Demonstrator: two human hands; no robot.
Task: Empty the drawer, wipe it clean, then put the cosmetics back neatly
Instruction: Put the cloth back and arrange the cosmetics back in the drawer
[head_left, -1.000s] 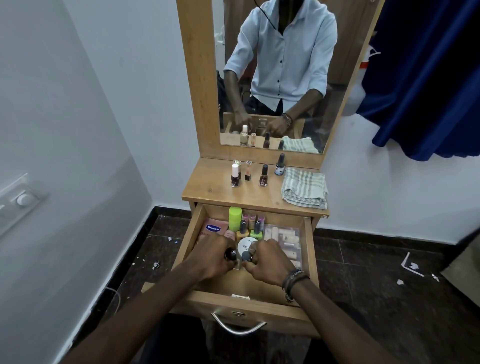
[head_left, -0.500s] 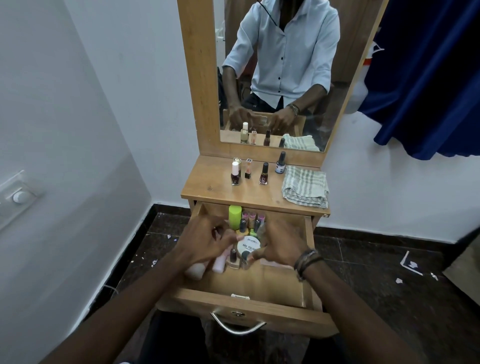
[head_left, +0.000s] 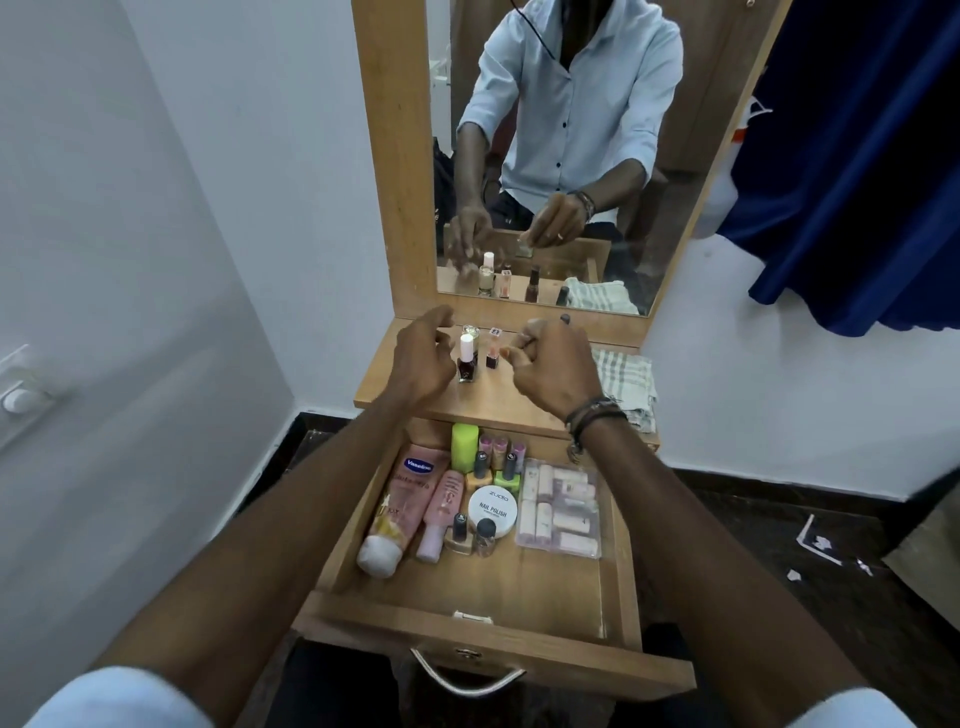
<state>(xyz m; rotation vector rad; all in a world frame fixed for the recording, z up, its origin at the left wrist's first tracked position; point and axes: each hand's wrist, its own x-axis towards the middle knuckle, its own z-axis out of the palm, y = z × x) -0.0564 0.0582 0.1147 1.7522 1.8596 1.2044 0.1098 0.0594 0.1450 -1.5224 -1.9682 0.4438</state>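
The wooden drawer (head_left: 467, 584) is pulled out below me. It holds a Vaseline tube (head_left: 402, 501), a pink tube (head_left: 441, 512), a green bottle (head_left: 464, 439), a white nail polish remover jar (head_left: 492, 512), several small nail polish bottles and a clear box of pink items (head_left: 561, 512). Both hands are raised over the dresser top (head_left: 498, 402). My left hand (head_left: 421, 361) hovers with loosely curled fingers and holds nothing, just left of a white-capped bottle (head_left: 466, 358). My right hand (head_left: 550, 366) pinches a small bottle that shows only in the mirror (head_left: 524, 250).
A pink bottle (head_left: 492, 353) and a glass bottle (head_left: 470, 331) stand on the dresser top, and a folded checked cloth (head_left: 626, 379) lies at its right end. The mirror rises behind. A blue curtain (head_left: 857, 182) hangs right, and paper scraps (head_left: 818, 543) litter the dark floor.
Both hands have lifted out of the drawer and moved up over the dresser top. The tubes and bottles in the drawer, earlier covered by the hands, are in view.
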